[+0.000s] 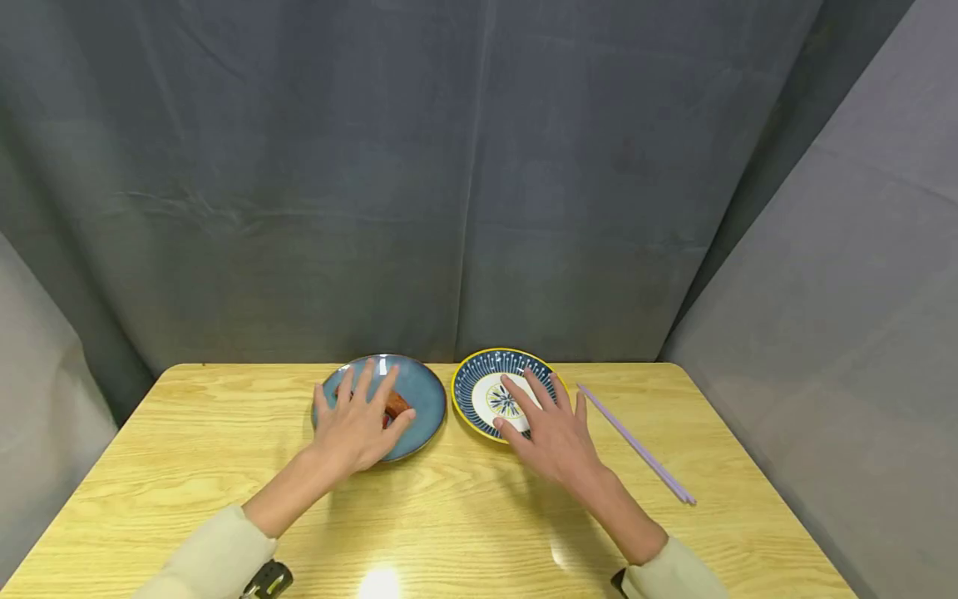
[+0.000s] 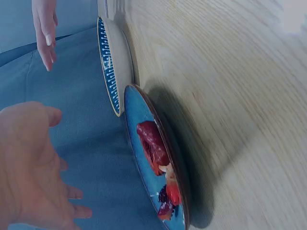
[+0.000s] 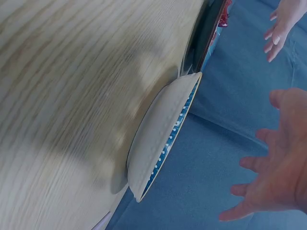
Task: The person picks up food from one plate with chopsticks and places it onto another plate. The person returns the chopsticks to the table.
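My left hand [image 1: 358,431] is held with spread fingers above a round blue plate [image 1: 428,408]. Brown-red food pieces [image 1: 396,405] lie on that plate, partly hidden under the hand. Seen from the left wrist, they are a glossy dark red chunk [image 2: 152,143] and smaller red bits [image 2: 172,190]. Over a shallow patterned bowl [image 1: 479,398], blue and white with a yellow rim, my right hand [image 1: 552,439] hovers, fingers apart. The right wrist view shows a gap between that hand [image 3: 283,158] and the bowl's pale outer side [image 3: 156,134]. Neither hand holds anything.
A pair of light purple sticks, apparently chopsticks [image 1: 636,445], lies slantwise on the wooden table [image 1: 464,516], right of the bowl. Plate and bowl stand side by side near the far edge. Grey curtains [image 1: 374,166] hang behind the table and at both sides.
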### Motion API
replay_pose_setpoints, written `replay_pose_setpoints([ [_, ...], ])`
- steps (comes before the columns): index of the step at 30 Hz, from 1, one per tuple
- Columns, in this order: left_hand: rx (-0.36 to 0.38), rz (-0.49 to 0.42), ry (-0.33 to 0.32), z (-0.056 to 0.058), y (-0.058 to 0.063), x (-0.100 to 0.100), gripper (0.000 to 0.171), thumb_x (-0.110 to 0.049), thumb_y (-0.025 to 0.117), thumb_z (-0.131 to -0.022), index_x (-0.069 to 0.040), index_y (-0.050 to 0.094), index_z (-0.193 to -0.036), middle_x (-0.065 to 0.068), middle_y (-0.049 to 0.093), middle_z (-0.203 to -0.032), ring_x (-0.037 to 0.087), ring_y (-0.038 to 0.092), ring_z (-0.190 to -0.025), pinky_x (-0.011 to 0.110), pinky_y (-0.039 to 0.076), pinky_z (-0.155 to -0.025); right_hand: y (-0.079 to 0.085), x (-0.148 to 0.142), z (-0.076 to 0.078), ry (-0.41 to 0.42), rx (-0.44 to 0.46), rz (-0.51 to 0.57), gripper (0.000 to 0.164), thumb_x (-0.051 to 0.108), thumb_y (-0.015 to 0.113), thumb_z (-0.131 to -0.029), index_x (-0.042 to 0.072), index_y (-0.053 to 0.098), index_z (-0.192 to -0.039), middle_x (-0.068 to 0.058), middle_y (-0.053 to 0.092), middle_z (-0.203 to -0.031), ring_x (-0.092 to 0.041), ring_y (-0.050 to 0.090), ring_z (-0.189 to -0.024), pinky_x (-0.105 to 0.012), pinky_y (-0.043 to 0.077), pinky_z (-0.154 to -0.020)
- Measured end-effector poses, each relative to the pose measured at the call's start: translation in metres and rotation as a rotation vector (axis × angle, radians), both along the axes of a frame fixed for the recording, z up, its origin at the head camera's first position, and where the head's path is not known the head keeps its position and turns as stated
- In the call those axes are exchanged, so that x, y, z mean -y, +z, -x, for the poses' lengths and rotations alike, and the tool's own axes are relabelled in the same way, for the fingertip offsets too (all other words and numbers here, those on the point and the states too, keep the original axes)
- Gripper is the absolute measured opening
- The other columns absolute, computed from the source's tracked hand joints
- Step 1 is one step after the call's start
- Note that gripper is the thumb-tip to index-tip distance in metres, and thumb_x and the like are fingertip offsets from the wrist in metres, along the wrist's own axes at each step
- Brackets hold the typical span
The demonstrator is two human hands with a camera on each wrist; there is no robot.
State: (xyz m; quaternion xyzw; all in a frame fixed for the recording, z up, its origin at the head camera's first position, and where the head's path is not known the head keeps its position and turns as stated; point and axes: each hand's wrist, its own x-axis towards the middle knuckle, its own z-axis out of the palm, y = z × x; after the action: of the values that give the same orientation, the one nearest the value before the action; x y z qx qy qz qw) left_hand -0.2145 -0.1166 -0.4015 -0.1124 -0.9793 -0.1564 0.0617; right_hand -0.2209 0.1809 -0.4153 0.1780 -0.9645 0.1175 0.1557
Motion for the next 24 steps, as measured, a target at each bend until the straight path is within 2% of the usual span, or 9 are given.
replay_pose_setpoints([
  [6, 0.021, -0.017, 0.021, -0.002, -0.006, 0.017, 0.071, -0.049, 0.047, -0.102, -0.009, 0.027, -0.157, 0.025, 0.023, -0.158, 0.048, 0.017, -0.144, 0.076, 0.013, -0.103, -0.001, -0.006, -0.003, 0.007, -0.027, 0.0, 0.058, 0.052, 0.056, -0.097, 0.026, 0.049, -0.148, -0.012, 0.04, -0.154, -0.046, 0.029, -0.141, -0.072, 0.016, -0.106],
  [15, 0.06, -0.042, 0.036, -0.005, -0.014, 0.033, 0.07, -0.048, 0.043, -0.104, -0.004, 0.026, -0.157, 0.03, 0.023, -0.156, 0.051, 0.021, -0.141, 0.075, 0.015, -0.104, -0.004, -0.015, -0.005, 0.01, -0.02, 0.009, 0.058, 0.052, 0.056, -0.097, 0.027, 0.048, -0.149, -0.011, 0.041, -0.153, -0.047, 0.03, -0.14, -0.074, 0.017, -0.103],
  [20, 0.055, -0.047, 0.045, -0.006, -0.018, 0.041, 0.07, -0.044, 0.046, -0.104, 0.001, 0.026, -0.154, 0.031, 0.027, -0.153, 0.052, 0.028, -0.138, 0.073, 0.02, -0.103, -0.006, -0.021, -0.005, 0.038, -0.027, 0.029, 0.051, 0.045, 0.06, -0.098, 0.019, 0.056, -0.142, -0.013, 0.051, -0.143, -0.044, 0.043, -0.13, -0.068, 0.03, -0.101],
  [24, 0.033, -0.045, 0.053, -0.007, -0.022, 0.048, 0.07, -0.039, 0.05, -0.103, 0.007, 0.027, -0.151, 0.032, 0.03, -0.151, 0.052, 0.034, -0.134, 0.072, 0.026, -0.101, -0.009, -0.027, -0.003, 0.064, 0.008, 0.05, 0.045, 0.037, 0.062, -0.098, 0.011, 0.06, -0.135, -0.014, 0.057, -0.134, -0.041, 0.051, -0.122, -0.06, 0.039, -0.097],
])
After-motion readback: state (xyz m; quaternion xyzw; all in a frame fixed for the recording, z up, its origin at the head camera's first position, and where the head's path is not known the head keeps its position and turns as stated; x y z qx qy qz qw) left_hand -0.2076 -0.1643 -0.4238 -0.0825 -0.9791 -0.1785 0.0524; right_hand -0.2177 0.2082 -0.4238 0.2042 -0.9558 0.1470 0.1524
